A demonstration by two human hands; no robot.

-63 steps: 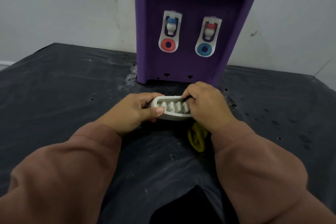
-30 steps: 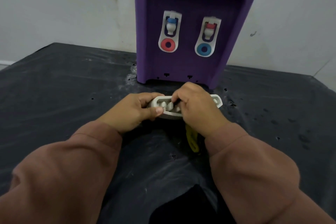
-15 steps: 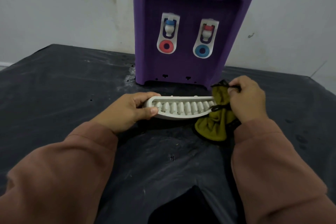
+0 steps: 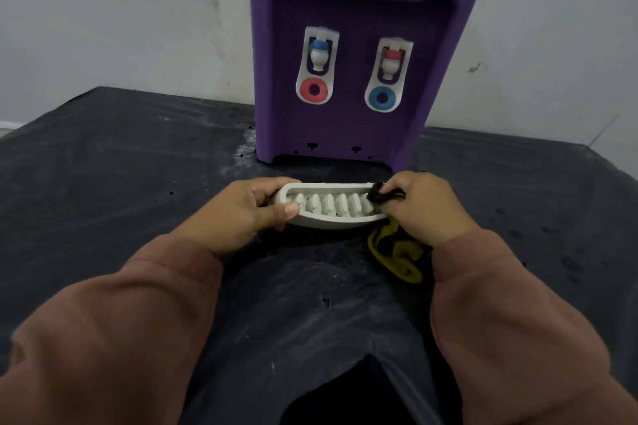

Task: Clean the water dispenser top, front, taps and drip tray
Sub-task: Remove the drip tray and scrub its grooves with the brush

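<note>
I see the drip tray [image 4: 328, 221] out of its slot, lying crosswise just in front of the base of the purple water dispenser [image 4: 345, 134]. I judge it was taken off so the ribs of its grille can be reached. My left hand [image 4: 241, 214] grips the tray's left end, thumb over the front rim and fingers curled behind, which steadies it. My right hand [image 4: 424, 207] pinches a dark bunch of the yellow-and-black cloth [image 4: 393, 254] against the right end of the grille, and the rest of the cloth hangs below the wrist. I cannot tell whether the tray rests on the surface [image 4: 121, 183] or is held just above it. That surface is covered with a black sheet marked with pale smears and specks, and whitish dust sits beside the dispenser's foot. Behind stands a white wall [image 4: 121, 10] with a brownish streak.
</note>
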